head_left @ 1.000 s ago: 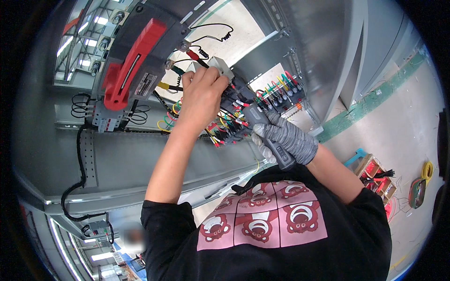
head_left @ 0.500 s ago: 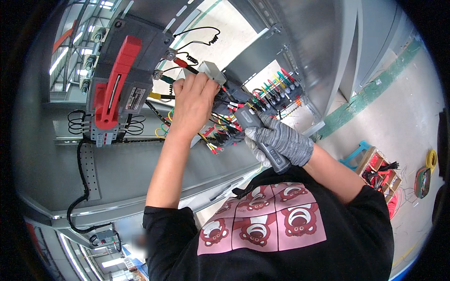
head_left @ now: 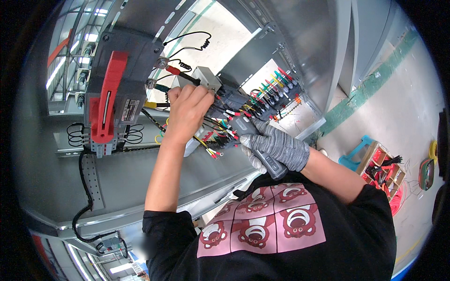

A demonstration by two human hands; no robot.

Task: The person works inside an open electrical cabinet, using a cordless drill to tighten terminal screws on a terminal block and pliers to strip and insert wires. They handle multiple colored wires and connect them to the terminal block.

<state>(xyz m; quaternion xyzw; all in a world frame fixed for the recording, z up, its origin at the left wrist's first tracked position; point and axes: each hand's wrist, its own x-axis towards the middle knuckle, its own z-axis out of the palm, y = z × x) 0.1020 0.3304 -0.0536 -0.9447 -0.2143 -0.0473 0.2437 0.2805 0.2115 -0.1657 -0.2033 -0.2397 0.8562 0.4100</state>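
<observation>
My bare left hand (head_left: 188, 112) reaches into a grey metal cabinet, fingers curled down at the dark terminal parts beside a light grey block (head_left: 206, 78). Whatever its fingertips hold is hidden behind the hand. In a grey knitted glove, my right hand (head_left: 285, 146) is wrapped round a dark grey cordless screwdriver (head_left: 268, 161). The tool's head points up and left at the wired components (head_left: 234, 99); its tip is hard to make out. Below, loose wires with ring lugs (head_left: 213, 153) hang between my hands. A black cable with a red sleeve (head_left: 180, 72) runs just above my left hand.
Left of my hands stands a switch with a red lever (head_left: 108, 96). Rows of coloured wires (head_left: 276, 89) fill the breakers at the right. On the floor lie a wooden toolbox (head_left: 382, 168), a blue stool (head_left: 356, 152) and a yellow coil (head_left: 433, 150).
The view has shifted slightly, so the red lever sits lower and further left in the picture. Both hands stay at the components, and the screwdriver is still in my right hand.
</observation>
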